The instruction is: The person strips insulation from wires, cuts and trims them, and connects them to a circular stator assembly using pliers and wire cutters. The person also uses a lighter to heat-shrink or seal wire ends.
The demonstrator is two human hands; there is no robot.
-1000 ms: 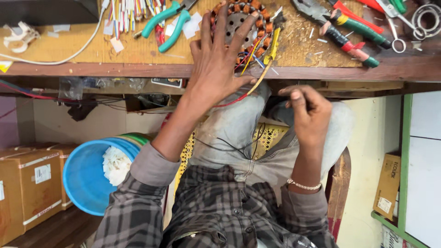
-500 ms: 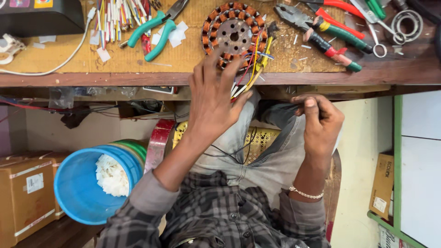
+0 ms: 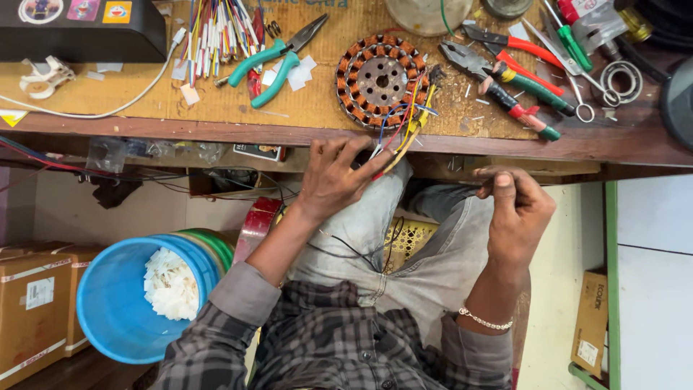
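A round motor stator (image 3: 379, 79) with copper windings lies on the wooden workbench (image 3: 310, 108) near its front edge. A bundle of coloured wires (image 3: 404, 133) hangs from it over the edge. My left hand (image 3: 338, 177) is just below the bench edge, fingers spread, touching those wires. My right hand (image 3: 516, 209) is over my lap to the right, thumb and fingers pinched together on a thin dark wire (image 3: 361, 253) that loops across my jeans.
Teal-handled pliers (image 3: 278, 61), red and green pliers (image 3: 505, 76), scissors (image 3: 570, 68) and coloured wire pieces (image 3: 213, 32) lie on the bench. A black box (image 3: 79, 29) sits far left. A blue bucket (image 3: 115, 303) with white scraps and cardboard boxes (image 3: 32, 303) stand below left.
My left hand has drawn back from the stator on the bench to below the bench edge. My right hand stays pinched over my lap. The view has tilted down.
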